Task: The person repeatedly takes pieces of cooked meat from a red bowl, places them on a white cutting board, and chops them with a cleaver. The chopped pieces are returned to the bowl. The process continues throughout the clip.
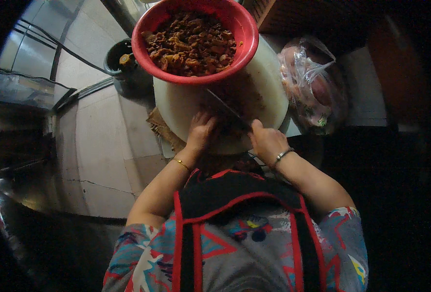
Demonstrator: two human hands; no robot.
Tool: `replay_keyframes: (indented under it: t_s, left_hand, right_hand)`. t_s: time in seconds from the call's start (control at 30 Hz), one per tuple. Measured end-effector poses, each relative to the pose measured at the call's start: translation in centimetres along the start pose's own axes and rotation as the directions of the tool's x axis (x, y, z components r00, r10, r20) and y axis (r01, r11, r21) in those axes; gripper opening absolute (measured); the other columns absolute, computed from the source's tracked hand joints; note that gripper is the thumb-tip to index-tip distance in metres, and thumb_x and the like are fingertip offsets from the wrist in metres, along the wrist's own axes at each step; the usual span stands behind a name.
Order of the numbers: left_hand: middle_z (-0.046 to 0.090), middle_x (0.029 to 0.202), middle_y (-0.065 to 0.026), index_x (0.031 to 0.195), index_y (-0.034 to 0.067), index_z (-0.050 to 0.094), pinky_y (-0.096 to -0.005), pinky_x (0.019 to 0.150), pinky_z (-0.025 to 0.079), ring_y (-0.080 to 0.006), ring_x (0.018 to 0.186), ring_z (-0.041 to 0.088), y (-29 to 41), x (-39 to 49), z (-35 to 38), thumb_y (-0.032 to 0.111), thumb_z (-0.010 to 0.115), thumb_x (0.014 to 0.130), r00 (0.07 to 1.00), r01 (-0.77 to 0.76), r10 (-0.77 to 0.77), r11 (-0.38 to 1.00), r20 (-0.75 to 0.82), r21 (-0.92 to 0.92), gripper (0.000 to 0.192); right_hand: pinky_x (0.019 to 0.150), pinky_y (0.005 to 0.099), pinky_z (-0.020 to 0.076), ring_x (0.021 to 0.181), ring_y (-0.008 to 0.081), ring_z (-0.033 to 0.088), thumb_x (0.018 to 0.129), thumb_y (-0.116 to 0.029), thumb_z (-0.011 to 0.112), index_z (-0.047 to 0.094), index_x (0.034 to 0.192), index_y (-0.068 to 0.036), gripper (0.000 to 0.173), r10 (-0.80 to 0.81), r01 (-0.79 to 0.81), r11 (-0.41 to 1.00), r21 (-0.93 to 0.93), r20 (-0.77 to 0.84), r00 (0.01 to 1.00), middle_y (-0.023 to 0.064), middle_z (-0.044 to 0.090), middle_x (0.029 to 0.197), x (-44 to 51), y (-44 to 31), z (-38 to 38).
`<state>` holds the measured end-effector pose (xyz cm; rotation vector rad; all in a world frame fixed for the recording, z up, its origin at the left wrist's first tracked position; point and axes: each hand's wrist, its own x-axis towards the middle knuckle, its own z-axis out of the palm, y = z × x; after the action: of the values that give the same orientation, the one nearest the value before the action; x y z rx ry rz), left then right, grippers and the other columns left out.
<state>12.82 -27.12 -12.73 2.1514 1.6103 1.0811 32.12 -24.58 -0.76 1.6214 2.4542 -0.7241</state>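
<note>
My right hand (269, 141) is closed around the handle of a knife (227, 106), whose thin blade points up and left over a round, pale cutting board (273, 106). To the left of the blade my left hand (201, 130) rests with bent fingers on the board, beside dark chopped food (237, 98). Shadow hides what lies under its fingertips, so I cannot tell whether it grips anything. A red plastic basin (197, 79), heaped with brown chopped food pieces (191, 43), stands at the board's far side and covers part of it.
To the right of the board sits a clear plastic bag (306, 80) with pinkish contents. A dark gas cylinder (128, 84) with a yellow valve (125, 60) and a hose stands on the tiled floor at the left. Brown cloth or sacking (166, 129) sticks out under the board's left edge.
</note>
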Motion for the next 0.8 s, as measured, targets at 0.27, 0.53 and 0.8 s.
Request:
replay_keyframes:
  t_s: [0.27,0.53,0.8]
  left_hand:
    - [0.052,0.09,-0.0151,0.085,0.006,0.056,-0.0431,0.077,0.04,-0.0353,0.088,0.047,-0.2,-0.5,0.7,0.013,0.062,0.066,0.999,0.037,-0.037,0.999,-0.006,0.04,0.021]
    - [0.05,0.104,-0.0193,0.103,0.004,0.05,-0.046,0.083,0.041,-0.0401,0.101,0.044,-0.5,0.2,-0.8,0.018,0.065,0.067,0.999,0.01,-0.005,0.995,-0.052,0.098,0.042]
    - [0.048,0.109,-0.0211,0.105,0.003,0.049,-0.0447,0.084,0.041,-0.0415,0.104,0.042,-0.4,-0.6,-1.2,0.018,0.066,0.067,0.982,0.188,-0.189,0.981,-0.013,-0.05,0.044]
  right_hand:
    - [0.063,0.0519,0.0422,0.07,0.0443,0.054,0.083,-0.021,0.048,0.039,0.09,-0.004,0.02,0.178,-0.184,0.983,0.018,0.179,0.968,0.0256,0.057,0.07,-0.4,-1.6,1.3]
    - [0.062,0.0518,0.0428,0.069,0.0435,0.055,0.084,-0.021,0.045,0.038,0.09,-0.004,0.019,0.047,-0.044,0.997,-0.066,0.04,0.998,0.0249,0.057,0.069,2.0,-1.3,1.5]
    - [0.059,0.0525,0.0411,0.065,0.0445,0.054,0.083,-0.017,0.047,0.037,0.088,-0.003,0.018,-0.037,0.037,0.999,0.0,0.078,0.996,0.0254,0.055,0.063,-1.5,0.0,-0.4]
